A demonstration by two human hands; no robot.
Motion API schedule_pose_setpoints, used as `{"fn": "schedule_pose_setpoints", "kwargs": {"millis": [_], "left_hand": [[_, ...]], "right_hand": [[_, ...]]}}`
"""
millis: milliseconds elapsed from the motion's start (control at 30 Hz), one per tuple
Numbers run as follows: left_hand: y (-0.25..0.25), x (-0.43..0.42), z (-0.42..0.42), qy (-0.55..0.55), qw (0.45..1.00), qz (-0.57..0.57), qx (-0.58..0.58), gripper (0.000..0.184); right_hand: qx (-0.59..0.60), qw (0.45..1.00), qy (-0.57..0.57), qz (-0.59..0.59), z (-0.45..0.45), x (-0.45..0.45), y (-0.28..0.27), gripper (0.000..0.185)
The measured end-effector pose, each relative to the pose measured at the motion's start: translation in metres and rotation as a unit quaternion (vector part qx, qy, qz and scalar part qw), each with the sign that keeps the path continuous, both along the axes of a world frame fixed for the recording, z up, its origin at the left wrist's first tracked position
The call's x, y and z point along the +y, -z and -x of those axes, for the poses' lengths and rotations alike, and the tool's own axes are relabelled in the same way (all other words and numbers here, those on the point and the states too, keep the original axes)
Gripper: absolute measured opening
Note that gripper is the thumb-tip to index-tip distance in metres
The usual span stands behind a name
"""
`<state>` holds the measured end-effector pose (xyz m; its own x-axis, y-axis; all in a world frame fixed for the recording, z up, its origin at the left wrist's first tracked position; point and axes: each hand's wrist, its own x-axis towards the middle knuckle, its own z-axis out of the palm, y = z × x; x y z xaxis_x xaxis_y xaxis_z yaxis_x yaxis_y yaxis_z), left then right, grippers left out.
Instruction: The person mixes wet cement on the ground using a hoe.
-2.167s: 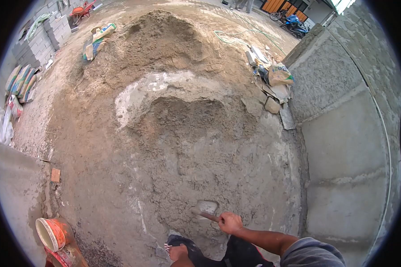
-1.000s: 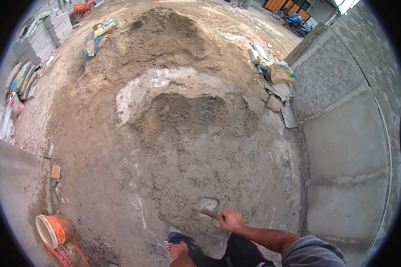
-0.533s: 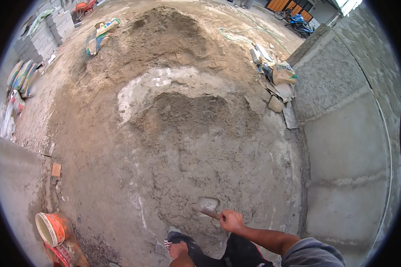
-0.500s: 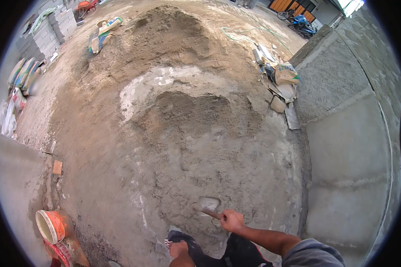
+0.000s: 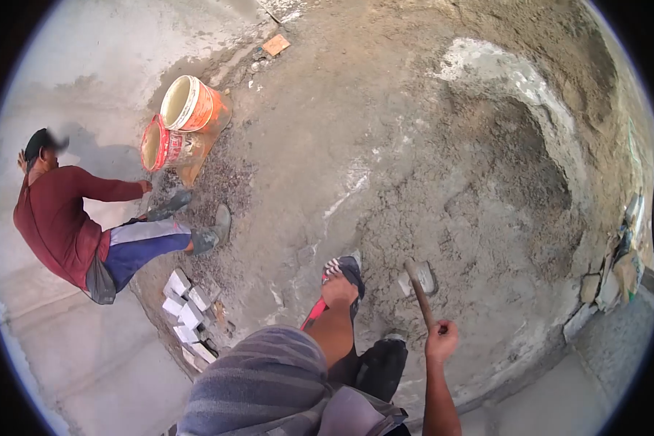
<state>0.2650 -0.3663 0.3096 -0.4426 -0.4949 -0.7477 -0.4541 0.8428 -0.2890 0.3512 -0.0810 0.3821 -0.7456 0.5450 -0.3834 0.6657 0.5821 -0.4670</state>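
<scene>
My right hand (image 5: 441,341) is closed around the wooden handle (image 5: 419,294) of a tool. Its pale metal blade (image 5: 407,282) lies in wet grey mortar (image 5: 458,251), with mortar around its edges. To the left, my left hand (image 5: 339,291) rests at my dark-clothed knee. A pale striped shape shows just beyond it; its fingers are too unclear to tell open from closed.
A person in a red top (image 5: 58,218) squats at the left by the wall. Two buckets (image 5: 202,109) (image 5: 155,143) stand near them. Pale blocks (image 5: 190,314) lie in front of the wall at the lower left. Bags and rubble (image 5: 625,269) are at the far right.
The view has swung left, bringing the other person and the blocks into sight. My right hand still holds the handle, and the blade remains in the mortar.
</scene>
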Motion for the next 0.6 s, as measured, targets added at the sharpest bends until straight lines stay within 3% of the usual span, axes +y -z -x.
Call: {"fn": "schedule_pose_setpoints", "kwargs": {"millis": [200,600], "left_hand": [[0.038,-0.012,-0.024,0.006,1.000,0.001,0.023,0.067],[0.003,0.006,0.001,0.060,0.998,-0.002,-0.023,0.067]], "right_hand": [[-0.037,0.999,-0.021,-0.019,0.014,-0.004,-0.012,0.009],[-0.074,0.997,0.003,0.003,0.019,-0.008,-0.027,0.009]]}}
